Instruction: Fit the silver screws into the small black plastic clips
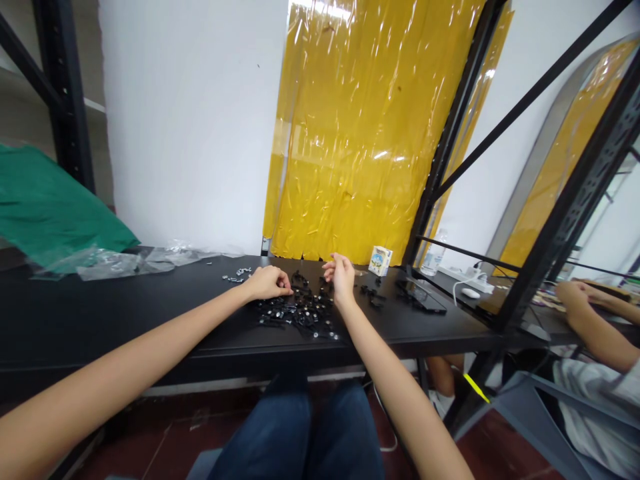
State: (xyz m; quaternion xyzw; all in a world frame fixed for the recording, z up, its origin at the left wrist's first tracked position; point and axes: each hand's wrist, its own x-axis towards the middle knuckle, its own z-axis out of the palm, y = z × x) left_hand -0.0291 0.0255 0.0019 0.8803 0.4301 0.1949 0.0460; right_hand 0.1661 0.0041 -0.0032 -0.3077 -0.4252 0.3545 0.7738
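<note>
Black parts, heaped near, apparently for easy reach; left hand pinched, right hand loosely curled, contents of either indiscernible.

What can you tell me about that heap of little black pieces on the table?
The heap of black pieces is a loose, untidy scatter, many narrow, with shiny silvery bits among them; it looks like plastic and metal. It lies on the black tabletop. The left hand is at its far side; contact is unclear.
</note>
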